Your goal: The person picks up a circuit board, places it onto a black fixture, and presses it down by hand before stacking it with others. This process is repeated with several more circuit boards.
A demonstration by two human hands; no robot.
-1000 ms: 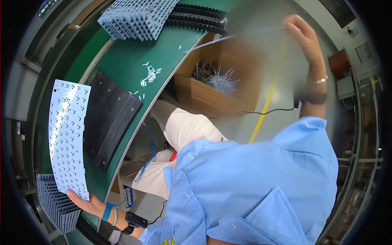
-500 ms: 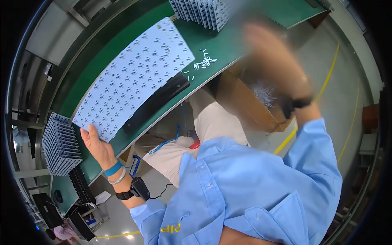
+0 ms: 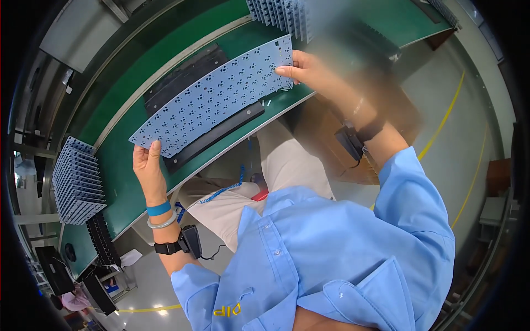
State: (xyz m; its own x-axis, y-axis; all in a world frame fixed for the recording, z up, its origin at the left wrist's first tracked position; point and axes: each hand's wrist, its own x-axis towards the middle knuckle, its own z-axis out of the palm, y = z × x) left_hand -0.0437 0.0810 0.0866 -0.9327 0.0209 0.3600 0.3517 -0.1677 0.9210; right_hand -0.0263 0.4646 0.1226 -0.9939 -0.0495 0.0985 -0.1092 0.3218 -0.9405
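A large white circuit board [image 3: 215, 96] dotted with many small dark parts is held up at a tilt above the green bench. My left hand [image 3: 148, 165] grips its near left corner, thumb on the face. At the opposite end, my right hand [image 3: 302, 69] pinches the right edge, its thumb also on the face. Below the board's near edge runs a black bar [image 3: 221, 135], and behind it a black fixture piece [image 3: 185, 77] shows. Small white pins [image 3: 267, 103] lie on the bench by the board's right end, partly hidden by it.
Upright circuit boards stand in a row at the left [image 3: 80, 185], with another row at the far side [image 3: 281, 19]. A brown cardboard box [image 3: 353, 165] sits below the bench edge [image 3: 210, 151], behind my right forearm. A blue coiled cord [image 3: 226, 190] hangs near my legs.
My right hand has come from above the box to the board's right edge and closed on it. The board has been raised and tilted, uncovering the black piece behind it.
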